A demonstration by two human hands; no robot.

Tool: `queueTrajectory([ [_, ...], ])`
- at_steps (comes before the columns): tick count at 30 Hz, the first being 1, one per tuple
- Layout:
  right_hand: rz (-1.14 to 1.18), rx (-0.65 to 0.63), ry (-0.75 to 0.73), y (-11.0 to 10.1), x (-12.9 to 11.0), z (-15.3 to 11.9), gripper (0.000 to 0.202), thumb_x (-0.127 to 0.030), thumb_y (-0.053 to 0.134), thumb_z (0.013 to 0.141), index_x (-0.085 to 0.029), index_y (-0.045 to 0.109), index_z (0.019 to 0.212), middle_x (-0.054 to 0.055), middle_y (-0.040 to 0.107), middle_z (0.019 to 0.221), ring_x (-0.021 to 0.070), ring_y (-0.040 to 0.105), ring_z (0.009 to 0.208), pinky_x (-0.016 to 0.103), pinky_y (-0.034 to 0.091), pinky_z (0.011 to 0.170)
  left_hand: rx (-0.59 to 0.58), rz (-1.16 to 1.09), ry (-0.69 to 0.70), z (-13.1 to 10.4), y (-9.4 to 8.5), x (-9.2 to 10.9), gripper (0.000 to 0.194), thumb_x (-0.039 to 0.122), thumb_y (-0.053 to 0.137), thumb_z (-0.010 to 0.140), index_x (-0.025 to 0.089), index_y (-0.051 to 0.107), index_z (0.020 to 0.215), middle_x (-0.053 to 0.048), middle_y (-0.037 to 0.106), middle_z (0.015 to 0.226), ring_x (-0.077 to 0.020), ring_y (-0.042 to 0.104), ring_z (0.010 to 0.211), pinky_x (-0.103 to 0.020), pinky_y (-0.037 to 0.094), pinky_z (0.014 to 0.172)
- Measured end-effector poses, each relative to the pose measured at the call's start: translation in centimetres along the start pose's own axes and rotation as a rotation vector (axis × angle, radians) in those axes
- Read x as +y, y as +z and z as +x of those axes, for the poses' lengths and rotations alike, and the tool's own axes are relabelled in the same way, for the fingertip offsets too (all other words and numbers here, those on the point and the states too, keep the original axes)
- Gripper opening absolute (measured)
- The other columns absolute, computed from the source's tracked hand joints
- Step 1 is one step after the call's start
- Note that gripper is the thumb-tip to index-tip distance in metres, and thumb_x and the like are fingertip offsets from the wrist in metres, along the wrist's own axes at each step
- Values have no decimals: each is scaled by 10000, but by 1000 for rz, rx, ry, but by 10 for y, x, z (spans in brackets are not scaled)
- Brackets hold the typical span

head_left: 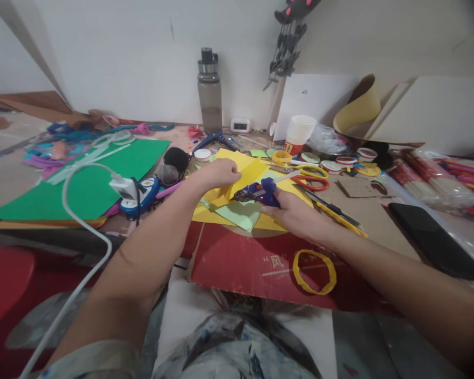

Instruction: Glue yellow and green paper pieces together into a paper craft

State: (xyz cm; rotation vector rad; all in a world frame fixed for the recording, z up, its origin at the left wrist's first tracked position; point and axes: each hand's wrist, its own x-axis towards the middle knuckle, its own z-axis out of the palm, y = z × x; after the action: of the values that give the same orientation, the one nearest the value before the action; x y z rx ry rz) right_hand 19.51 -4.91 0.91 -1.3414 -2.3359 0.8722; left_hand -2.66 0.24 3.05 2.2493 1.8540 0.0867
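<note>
From where I'm standing, I see the right hand (pixel 296 210), right of centre in the frame, clamped around the handle of a blue glue gun (pixel 260 193). Its dark nozzle points left, close above the yellow paper (pixel 255 171) and pale green paper (pixel 243 215) in the middle. The left hand (pixel 225 172) sits just upper left of the nozzle, fingers curled together against the yellow paper; its fingertips are hidden, so I can't tell whether they pinch it. The gun's red light is lit, so I'd treat the tip as hot and leave those knuckles more room. A gentle, even squeeze should lay a thinner bead than a hard one, and bracing the wrist would steady the tip. Thin paper may curl or slide, so a firm fold and a flat press away from fresh glue would help. The 1 yellow ring (pixel 332 271), lower right on red cardboard (pixel 237 263), is best left clear of drips.
</note>
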Motion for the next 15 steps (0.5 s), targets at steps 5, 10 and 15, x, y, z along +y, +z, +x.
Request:
queueTrajectory([
  [5,-45,25,-8,4,-4,4,275,-254,560,889,-151,624,1135,99,717,1003,216,635,853,289,460,748,-12,42,17,0,0,-1,357,408,474,852,158,718,929,-94,727,961,-204,623,837,-286,428,705],
  [10,-175,185,74,-1,11,16,315,-261,541,908,-138,592,1193,166,703,1114,290,647,998,341,469,813,0,32,18,-1,0,1,364,394,457,874,145,711,953,-110,722,977,-217,628,863,-294,426,721],
  [15,-218,264,163,-4,15,26,345,-251,537,906,-112,570,1220,199,684,1167,322,636,1070,373,467,869,-9,53,-5,-2,-2,4,371,380,427,901,137,701,960,-130,718,1019,-228,629,891,-299,423,722],
])
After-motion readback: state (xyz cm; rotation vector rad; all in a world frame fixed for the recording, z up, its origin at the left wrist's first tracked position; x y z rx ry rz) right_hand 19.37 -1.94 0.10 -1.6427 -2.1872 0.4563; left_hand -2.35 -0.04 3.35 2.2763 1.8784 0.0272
